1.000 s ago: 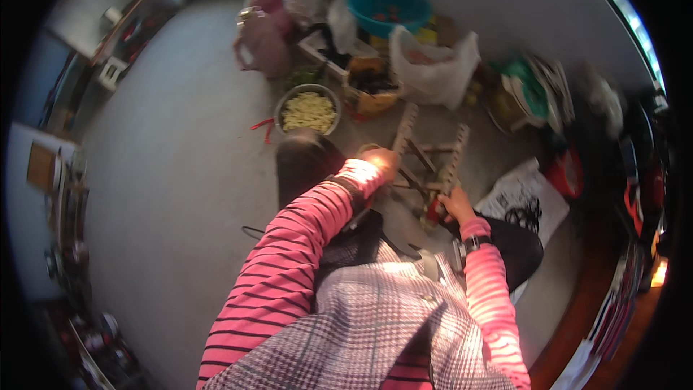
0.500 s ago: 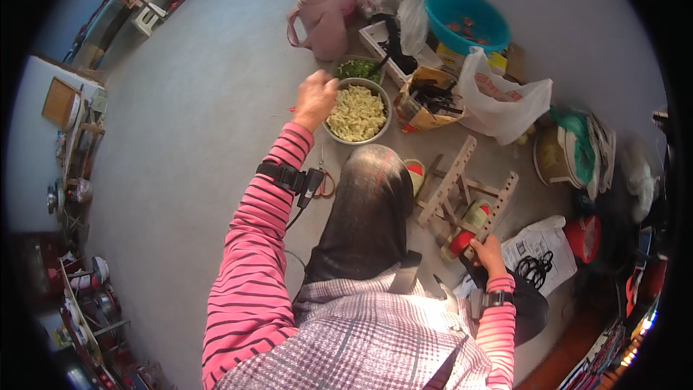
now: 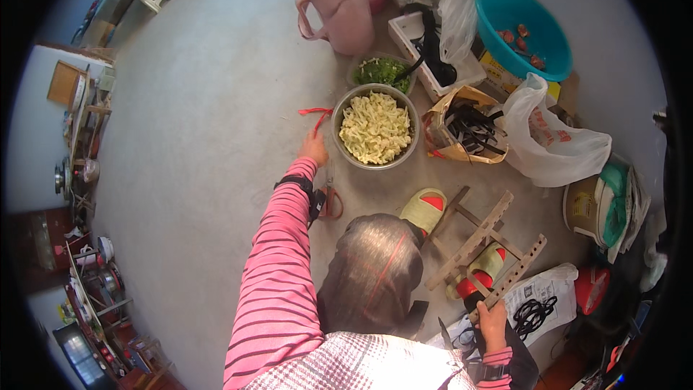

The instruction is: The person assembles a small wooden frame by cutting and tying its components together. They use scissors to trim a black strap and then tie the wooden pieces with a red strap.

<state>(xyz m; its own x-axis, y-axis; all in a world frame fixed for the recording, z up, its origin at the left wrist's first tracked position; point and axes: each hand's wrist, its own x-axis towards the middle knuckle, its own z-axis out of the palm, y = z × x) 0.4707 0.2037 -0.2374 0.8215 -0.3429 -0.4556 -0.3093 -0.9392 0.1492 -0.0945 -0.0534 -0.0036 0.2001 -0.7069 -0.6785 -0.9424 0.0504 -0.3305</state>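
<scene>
My left hand [image 3: 312, 149] is stretched out over the floor, its fingers closed at the lower end of a thin red strip [image 3: 317, 112]. Beside it stands a round metal bowl [image 3: 375, 167] of pale chopped pieces [image 3: 375, 128]. Red-handled scissors [image 3: 333, 204] lie by my left wrist. My right hand [image 3: 492, 325] grips the near end of a drilled wooden bar on a slatted wooden frame [image 3: 480, 247], which looks like a bare folding stool. My feet, in green and red slippers [image 3: 424, 211], are beside and under the frame.
Behind the bowl are a container of chopped greens [image 3: 382, 71] and a pink thermos [image 3: 345, 11]. To the right stand a white tray [image 3: 411, 40], a bag of black straps [image 3: 473, 126], a white plastic bag [image 3: 552, 137] and a blue basin [image 3: 523, 32]. Black cord [image 3: 534, 315] lies on paper.
My left hand has drawn back from the bowl's rim toward me and now meets the red strip. My right hand stays on the wooden frame. The whole view has shifted.
</scene>
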